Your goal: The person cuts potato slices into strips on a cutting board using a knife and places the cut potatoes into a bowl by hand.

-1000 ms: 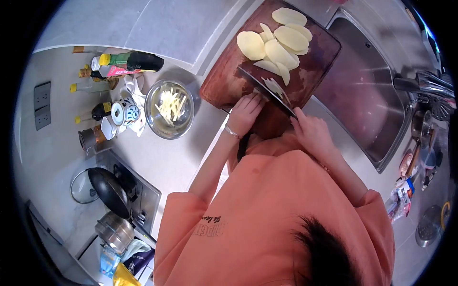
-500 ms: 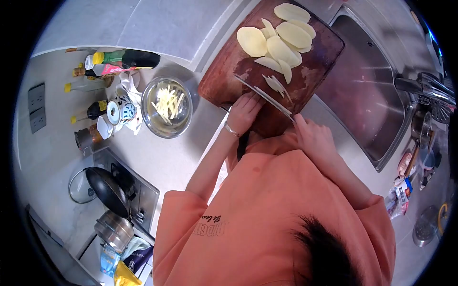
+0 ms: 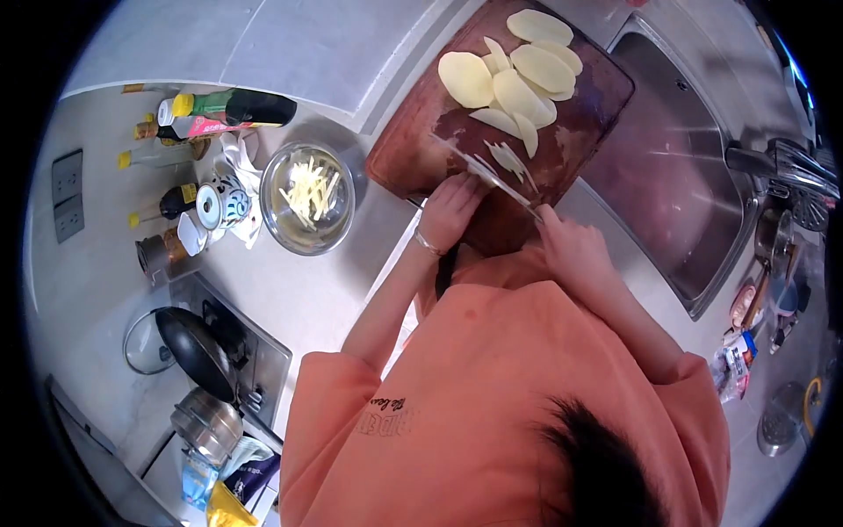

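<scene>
My right hand (image 3: 575, 248) is closed round the handle of a kitchen knife (image 3: 514, 195), near the front edge of a brown cutting board (image 3: 399, 145). The blade slants up to the left and is slightly blurred. Pale slivers lie along it. Close by its near side, my left hand (image 3: 450, 211) presses down with fingers bent and together, on what appears to be a potato slice mostly hidden under them. Beyond the blade lie thin potato strips (image 3: 509, 162). Several potato slices (image 3: 465, 81) overlap at the far end of the board.
A glass bowl (image 3: 274, 233) with potato strips in liquid stands left of the board. Bottles (image 3: 211, 107) and jars line the wall behind it. A black pan (image 3: 198, 351) sits on the stove at lower left. To the right is a steel sink (image 3: 667, 149).
The knife blade has shifted slightly and is now blurred, with pale slivers showing along it. The cut strips beyond it have moved a little. Both hands stay nearly where they were.
</scene>
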A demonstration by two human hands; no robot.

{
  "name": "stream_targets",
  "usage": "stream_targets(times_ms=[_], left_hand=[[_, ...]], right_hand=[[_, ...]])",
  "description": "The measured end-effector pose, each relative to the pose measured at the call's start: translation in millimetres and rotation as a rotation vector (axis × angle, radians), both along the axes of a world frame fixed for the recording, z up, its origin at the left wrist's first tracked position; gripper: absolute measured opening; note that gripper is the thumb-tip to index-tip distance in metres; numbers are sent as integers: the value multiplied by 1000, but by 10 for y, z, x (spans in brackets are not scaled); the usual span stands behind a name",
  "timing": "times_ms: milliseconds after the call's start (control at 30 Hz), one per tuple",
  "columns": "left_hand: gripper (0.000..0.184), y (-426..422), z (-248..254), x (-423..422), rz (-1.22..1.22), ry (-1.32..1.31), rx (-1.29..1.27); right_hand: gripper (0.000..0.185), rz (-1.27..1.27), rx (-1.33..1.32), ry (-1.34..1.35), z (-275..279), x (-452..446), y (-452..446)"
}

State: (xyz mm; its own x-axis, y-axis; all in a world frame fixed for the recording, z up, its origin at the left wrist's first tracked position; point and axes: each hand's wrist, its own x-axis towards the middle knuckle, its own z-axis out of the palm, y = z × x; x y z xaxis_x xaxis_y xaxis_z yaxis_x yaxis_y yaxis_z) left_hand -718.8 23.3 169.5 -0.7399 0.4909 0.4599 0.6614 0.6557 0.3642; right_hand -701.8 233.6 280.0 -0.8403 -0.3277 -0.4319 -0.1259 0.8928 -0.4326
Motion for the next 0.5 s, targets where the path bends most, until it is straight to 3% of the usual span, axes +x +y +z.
stream_targets(times_ms=[500], left_hand=[[27, -15, -17, 42, 4, 3, 55]], right_hand=[[28, 5, -24, 29, -65, 4, -65]])
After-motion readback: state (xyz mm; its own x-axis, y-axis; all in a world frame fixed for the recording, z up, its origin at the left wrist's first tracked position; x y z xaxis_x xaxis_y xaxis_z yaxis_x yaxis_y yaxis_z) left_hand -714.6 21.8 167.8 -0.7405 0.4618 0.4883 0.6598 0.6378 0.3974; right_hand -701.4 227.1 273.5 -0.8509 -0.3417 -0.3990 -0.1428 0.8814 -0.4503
